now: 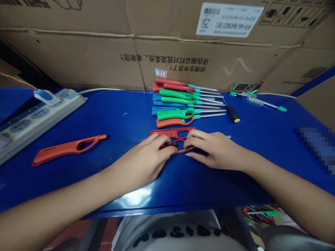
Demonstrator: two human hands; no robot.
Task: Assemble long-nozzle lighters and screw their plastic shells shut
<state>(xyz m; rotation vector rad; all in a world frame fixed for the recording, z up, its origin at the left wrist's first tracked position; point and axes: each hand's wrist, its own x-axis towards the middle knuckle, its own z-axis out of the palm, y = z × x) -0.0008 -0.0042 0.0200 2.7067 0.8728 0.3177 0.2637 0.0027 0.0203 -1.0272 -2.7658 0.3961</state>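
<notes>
Both my hands are at a red lighter casing on the blue table, low in the middle of the view. My left hand has its fingers bent around the casing's left end. At its right end, the fingers of my right hand pinch it; the parts under them are mostly hidden. Just behind lies another red casing half, its inner side up, touching or close to my fingertips. A small metal tip shows past my right hand. Off to the left rests an orange-red casing half.
Several red, green, blue and orange lighters lie in a row behind my hands. Beside them are a screwdriver and a loose lighter rod. A power strip stands left, with a large cardboard box at the back.
</notes>
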